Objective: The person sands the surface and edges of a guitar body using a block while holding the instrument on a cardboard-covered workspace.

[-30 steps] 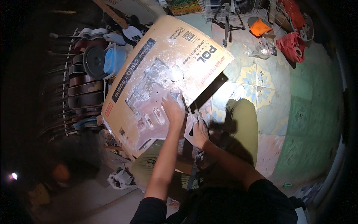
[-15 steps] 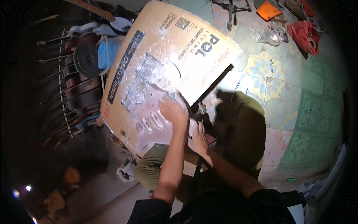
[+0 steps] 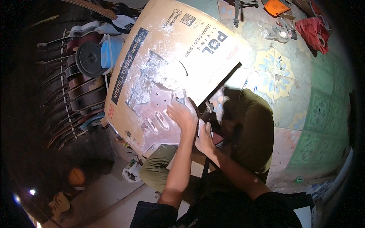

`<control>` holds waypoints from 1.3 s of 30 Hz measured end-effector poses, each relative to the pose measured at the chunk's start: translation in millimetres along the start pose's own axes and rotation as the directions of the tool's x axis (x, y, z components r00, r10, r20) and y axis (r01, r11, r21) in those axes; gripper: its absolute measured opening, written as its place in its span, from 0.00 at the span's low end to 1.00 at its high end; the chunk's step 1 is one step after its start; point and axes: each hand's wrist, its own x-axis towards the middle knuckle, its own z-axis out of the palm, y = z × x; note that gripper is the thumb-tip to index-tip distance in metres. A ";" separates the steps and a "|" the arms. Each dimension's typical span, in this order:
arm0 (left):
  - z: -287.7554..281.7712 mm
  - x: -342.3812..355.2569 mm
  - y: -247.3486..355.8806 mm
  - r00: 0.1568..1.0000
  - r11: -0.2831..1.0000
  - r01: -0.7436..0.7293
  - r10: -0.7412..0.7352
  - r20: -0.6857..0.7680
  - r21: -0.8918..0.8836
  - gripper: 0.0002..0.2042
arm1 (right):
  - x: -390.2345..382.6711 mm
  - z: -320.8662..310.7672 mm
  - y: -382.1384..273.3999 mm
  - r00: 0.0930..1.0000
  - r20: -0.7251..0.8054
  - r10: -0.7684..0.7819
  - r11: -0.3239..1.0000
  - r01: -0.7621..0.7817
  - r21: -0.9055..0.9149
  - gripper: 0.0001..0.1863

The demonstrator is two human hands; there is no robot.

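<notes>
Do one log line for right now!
left hand: on guitar body | right hand: at body's edge | cardboard: partly under body

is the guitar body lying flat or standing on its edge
Lying flat. The guitar body rests on the cardboard, its broad face with slots and holes turned up.

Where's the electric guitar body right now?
In the head view, the electric guitar body is just left of centre, on the lower part of the cardboard, under the left hand and beside the right hand.
</notes>
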 end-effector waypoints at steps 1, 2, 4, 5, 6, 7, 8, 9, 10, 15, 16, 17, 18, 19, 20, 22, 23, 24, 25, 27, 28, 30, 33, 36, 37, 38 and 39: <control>7.7 9.3 -7.6 0.980 0.989 -0.086 0.106 -0.169 0.122 0.22 | -2.7 1.5 -2.3 1.000 -0.002 -0.001 0.999 0.001 0.041 0.30; 14.4 16.8 -15.8 0.921 0.955 -0.147 0.227 -0.315 0.257 0.23 | -4.0 3.2 -3.8 1.000 -0.003 -0.001 0.997 0.001 0.083 0.32; -6.8 16.3 5.6 0.985 0.996 -0.079 0.086 -0.151 0.049 0.26 | -0.8 0.6 0.2 0.998 0.003 0.060 0.994 -0.060 0.090 0.33; -10.0 3.4 3.9 0.999 0.999 -0.046 0.045 -0.018 -0.022 0.27 | -2.7 -0.6 2.3 1.000 -0.015 0.026 0.997 -0.025 0.077 0.32; -12.9 -6.2 0.4 0.994 0.996 0.000 0.010 0.110 -0.085 0.28 | -3.4 0.5 3.1 0.999 -0.029 -0.017 0.998 0.019 0.066 0.32; -17.4 -12.3 5.7 0.996 1.000 0.022 -0.020 0.089 -0.020 0.28 | -3.9 -0.6 4.9 0.999 0.029 -0.015 0.999 0.014 0.046 0.32; -7.4 4.6 2.0 0.996 1.000 0.016 -0.014 0.084 -0.019 0.28 | 1.0 3.1 4.7 1.000 0.024 -0.018 0.999 0.017 0.051 0.32; 6.5 22.0 -14.5 0.992 0.992 -0.084 0.093 -0.089 0.096 0.28 | -1.9 4.6 -1.4 0.999 0.024 -0.024 0.994 0.022 0.103 0.33; 5.4 29.1 -10.8 0.946 0.956 -0.193 0.241 -0.219 0.220 0.28 | -1.4 1.2 -5.4 1.000 0.000 0.000 0.988 0.000 0.153 0.35; -13.9 -3.2 0.4 0.992 0.985 -0.128 0.129 -0.003 -0.115 0.31 | 4.3 6.6 10.2 1.000 -0.014 -0.018 0.994 0.020 0.109 0.32; 3.4 8.1 -13.6 0.993 0.987 -0.117 0.117 -0.006 -0.112 0.31 | 2.8 4.7 3.4 1.000 -0.003 -0.024 0.994 0.024 0.108 0.32; 25.2 28.3 -39.1 0.960 0.977 -0.187 0.205 -0.193 0.106 0.31 | -0.1 1.8 -11.0 0.999 0.014 -0.030 0.986 0.027 0.162 0.32; 24.4 30.9 -35.3 0.946 0.967 -0.229 0.249 -0.208 0.114 0.32 | 0.8 -1.1 -12.2 1.000 0.004 -0.003 0.977 0.002 0.212 0.33; 18.7 34.0 -31.2 0.929 0.955 -0.267 0.290 -0.229 0.126 0.34 | 1.2 5.1 -1.5 1.000 0.003 -0.023 0.983 0.022 0.184 0.33; 2.1 26.3 -11.1 0.930 0.953 -0.281 0.300 -0.213 0.116 0.34 | -1.7 1.0 4.7 1.000 -0.008 -0.004 0.984 0.005 0.179 0.33; -28.5 14.7 14.3 0.943 0.997 0.064 -0.045 0.329 -0.047 0.33 | 7.7 -1.1 4.6 1.000 -0.013 -0.008 0.996 0.009 0.089 0.30; -26.4 6.0 10.7 0.962 0.998 -0.019 0.035 0.272 -0.062 0.33 | 7.9 7.5 12.7 1.000 -0.006 -0.008 0.999 0.008 0.043 0.30; -15.3 10.9 -3.2 0.963 0.998 -0.004 0.018 0.267 -0.056 0.33 | 5.1 6.0 5.0 1.000 0.011 -0.015 0.999 0.014 0.043 0.30; 2.2 21.9 -18.4 0.985 0.980 -0.174 0.175 -0.002 0.093 0.32 | 4.3 -1.9 -6.2 1.000 0.030 -0.005 0.992 0.001 0.123 0.31; 5.2 39.8 -15.1 0.942 0.971 -0.236 0.241 -0.232 0.048 0.31 | 5.7 -1.8 -4.3 0.999 0.020 -0.042 0.984 0.038 0.172 0.33; -5.9 29.1 -3.7 0.943 0.968 -0.249 0.251 -0.220 0.041 0.31 | 2.2 -4.8 0.4 1.000 0.010 -0.027 0.985 0.025 0.170 0.33; -32.9 5.7 4.7 0.969 0.993 -0.044 0.068 0.236 -0.106 0.33 | 3.4 -4.2 -0.4 0.998 0.047 0.046 0.982 -0.053 0.181 0.32; -7.4 21.9 -11.1 0.982 0.982 -0.187 0.186 0.024 0.020 0.33 | 9.9 -3.2 -8.1 0.999 0.047 0.006 0.989 -0.013 0.146 0.31; 1.2 27.3 -23.9 0.979 0.988 -0.149 0.153 -0.138 0.039 0.32 | 4.4 -3.5 -11.1 1.000 0.003 -0.023 0.991 0.023 0.136 0.30; -18.2 20.2 -6.8 0.983 0.977 -0.174 0.179 0.031 -0.121 0.33 | 10.4 -7.1 -9.8 1.000 0.005 0.006 0.992 -0.007 0.125 0.30; -26.0 18.7 6.7 0.954 0.945 -0.168 0.227 0.195 -0.279 0.34 | 15.6 -10.7 -6.9 0.999 0.007 0.036 0.993 -0.036 0.113 0.29; -25.8 18.4 4.1 0.959 0.947 -0.156 0.214 0.188 -0.280 0.34 | 11.6 -7.8 -5.7 0.999 0.037 0.000 0.997 -0.003 0.071 0.29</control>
